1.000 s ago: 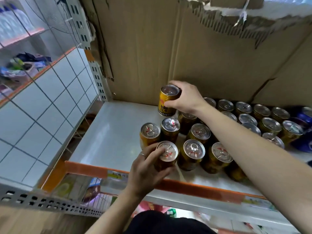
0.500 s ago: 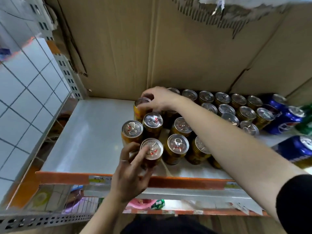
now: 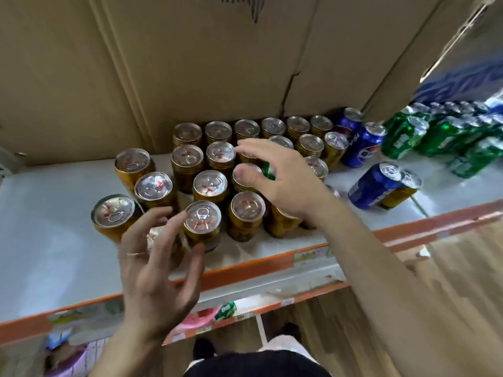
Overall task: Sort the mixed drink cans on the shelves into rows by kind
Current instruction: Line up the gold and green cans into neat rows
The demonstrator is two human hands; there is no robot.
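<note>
Left hand (image 3: 158,270), right hand (image 3: 285,183) released gold cans (image 3: 246,213); fingers spread.

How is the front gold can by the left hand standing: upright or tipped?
Upright: the gold can stands on the shelf, pull-tab lid facing up.

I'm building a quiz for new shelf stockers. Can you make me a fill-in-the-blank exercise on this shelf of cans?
1. The upright cans below the left hand and right hand are ___ in colour.
2. The blue can nearest the front of the shelf lies on its ___.
3. The green cans stand to the ___ of the upright blue cans.

Missing words: gold; side; right.
</note>
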